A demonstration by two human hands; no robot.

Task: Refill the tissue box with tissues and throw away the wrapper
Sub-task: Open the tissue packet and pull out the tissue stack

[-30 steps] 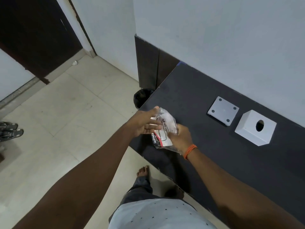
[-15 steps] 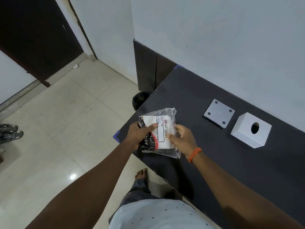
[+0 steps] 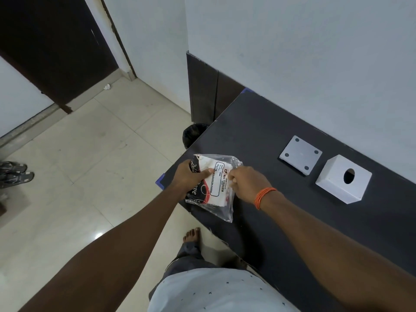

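At the dark table's (image 3: 281,221) near-left corner, the left hand (image 3: 188,176) clamps the clear plastic tissue packet (image 3: 213,183), long axis running near-to-far. The right hand's (image 3: 247,183) fingers pinch its right edge. Far right stands the white square tissue box (image 3: 335,185).

White tissue box (image 3: 343,181) on black table (image 3: 258,122) — orange wristband (image 3: 263,197), cream floor (image 3: 90,158).

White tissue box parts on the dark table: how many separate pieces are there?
2. The flat base plate with four dark feet lies near the wall; the cover with a round hole sits just to its right, apart from it. None seems hidden.
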